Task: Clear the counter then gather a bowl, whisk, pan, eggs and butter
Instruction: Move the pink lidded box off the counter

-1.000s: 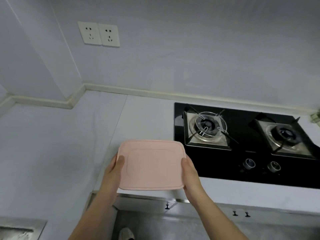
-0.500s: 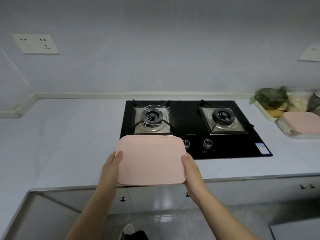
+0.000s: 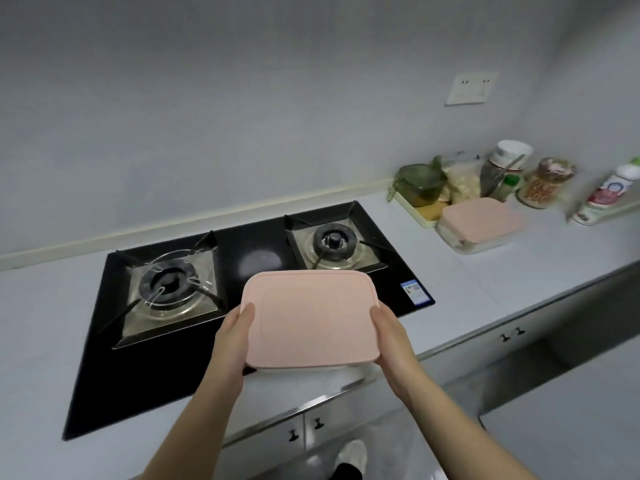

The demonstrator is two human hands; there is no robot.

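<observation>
I hold a rectangular container with a pink lid [image 3: 311, 318] in both hands, above the front edge of the white counter [image 3: 485, 282] and the black gas hob [image 3: 242, 258]. My left hand [image 3: 233, 332] grips its left side, thumb on the lid. My right hand [image 3: 389, 332] grips its right side the same way. A second container with a pink lid [image 3: 481, 225] rests on the counter to the right of the hob. No bowl, whisk, pan, eggs or butter is in view.
At the back right stand a tray with a green glass container [image 3: 420, 185], jars [image 3: 545, 183] and bottles [image 3: 606, 195]. The hob has two burners. Cabinet doors with small black knobs [image 3: 317, 424] run below the counter edge. A wall socket [image 3: 471, 88] is above the jars.
The view has swung to the right along the counter. The container stays held in both hands and now sits over the hob's front, with the right-hand items closer in view.
</observation>
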